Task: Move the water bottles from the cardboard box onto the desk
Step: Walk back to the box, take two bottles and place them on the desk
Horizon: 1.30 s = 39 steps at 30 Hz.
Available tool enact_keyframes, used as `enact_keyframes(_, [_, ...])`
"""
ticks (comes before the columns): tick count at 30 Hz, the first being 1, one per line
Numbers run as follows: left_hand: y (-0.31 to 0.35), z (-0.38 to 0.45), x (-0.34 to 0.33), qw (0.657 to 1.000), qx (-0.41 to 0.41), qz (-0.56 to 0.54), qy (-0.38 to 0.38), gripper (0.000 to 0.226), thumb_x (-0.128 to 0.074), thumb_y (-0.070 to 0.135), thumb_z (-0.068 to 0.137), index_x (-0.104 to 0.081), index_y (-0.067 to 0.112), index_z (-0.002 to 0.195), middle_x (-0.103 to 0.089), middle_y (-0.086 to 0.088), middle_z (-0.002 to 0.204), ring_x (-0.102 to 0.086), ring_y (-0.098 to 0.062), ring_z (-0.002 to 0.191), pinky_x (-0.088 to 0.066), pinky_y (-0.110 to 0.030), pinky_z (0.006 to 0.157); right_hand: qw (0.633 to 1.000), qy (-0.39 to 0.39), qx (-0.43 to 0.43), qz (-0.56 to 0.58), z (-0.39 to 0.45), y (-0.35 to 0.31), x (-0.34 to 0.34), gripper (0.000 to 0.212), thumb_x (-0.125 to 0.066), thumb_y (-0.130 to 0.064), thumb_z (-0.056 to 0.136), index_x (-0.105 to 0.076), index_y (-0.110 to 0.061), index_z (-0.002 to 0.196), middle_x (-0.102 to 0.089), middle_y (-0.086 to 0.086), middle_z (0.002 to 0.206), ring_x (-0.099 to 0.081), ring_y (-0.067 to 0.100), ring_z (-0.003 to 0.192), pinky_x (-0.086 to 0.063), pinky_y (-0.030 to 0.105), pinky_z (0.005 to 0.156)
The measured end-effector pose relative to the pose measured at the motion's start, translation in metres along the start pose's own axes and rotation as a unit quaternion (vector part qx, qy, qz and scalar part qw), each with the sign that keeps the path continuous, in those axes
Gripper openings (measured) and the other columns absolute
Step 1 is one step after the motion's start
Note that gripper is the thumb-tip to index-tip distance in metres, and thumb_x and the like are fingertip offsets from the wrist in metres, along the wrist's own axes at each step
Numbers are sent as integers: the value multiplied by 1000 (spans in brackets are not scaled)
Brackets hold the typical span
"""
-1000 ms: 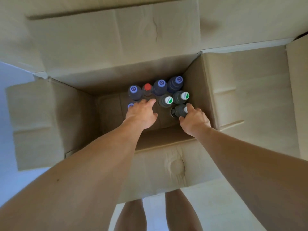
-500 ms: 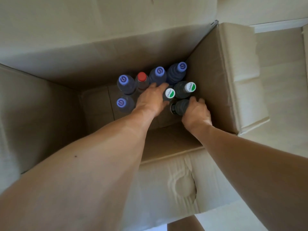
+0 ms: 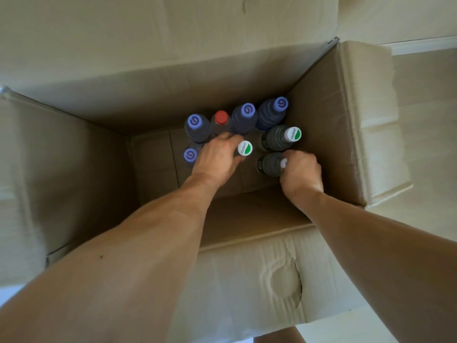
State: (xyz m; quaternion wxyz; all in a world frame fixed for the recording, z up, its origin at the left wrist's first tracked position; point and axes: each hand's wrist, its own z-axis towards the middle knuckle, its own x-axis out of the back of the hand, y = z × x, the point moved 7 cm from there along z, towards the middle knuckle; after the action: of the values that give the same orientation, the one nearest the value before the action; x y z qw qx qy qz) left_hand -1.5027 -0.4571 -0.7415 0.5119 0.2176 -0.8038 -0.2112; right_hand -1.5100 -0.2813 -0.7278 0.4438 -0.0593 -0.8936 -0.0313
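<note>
1. Deep inside the cardboard box (image 3: pixel 329 134), both hands reach down to bottles standing upright on the box floor, grouped toward the far-right corner.
2. Left hand (image 3: pixel 217 162): fingers curled around a bottle w/ white-and-green cap (image 3: pixel 244 148); cap sticks out just right of the knuckles, bottle body mostly hidden under the hand.
3. Right hand (image 3: pixel 301 172): fingers wrapped over the neck/top of a dark bottle (image 3: pixel 269 164) near the right wall; only a sliver of its white cap shows.
4. Behind that one, a second dark bottle w/ white-green cap (image 3: pixel 282 137), upright, close to the right wall, not touched.
5. Far wall row, left to right: purple-cap bottle (image 3: pixel 197 127), red-cap bottle (image 3: pixel 220 120), purple-cap bottle no. 2 (image 3: pixel 244 117), purple-cap bottle no. 3 (image 3: pixel 272 112) in the far-right corner.
6. One more purple-cap bottle (image 3: pixel 190 154) sits left of the left hand, partly hidden by it.
7. Left half of the box floor shows bare cardboard.
8. Box flaps are folded outward; near flap (image 3: pixel 259 280) has a round dent and a small tear.
9. Bit of a bare leg (image 3: pixel 279 336) shows below the near flap, at frame bottom.
</note>
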Motion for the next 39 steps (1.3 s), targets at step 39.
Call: enact_keyframes(39, [-76,-36,-41,994,42,24,-101,66,-82,14,80,-52,18,138,-61,-7,134,-59,-26,124,-50,-39,102,961,-138,175,161,35,-39,-54,82,-86,-6,72,-48,-21,143,-58,7,137,-53,25,127,-44,39,109])
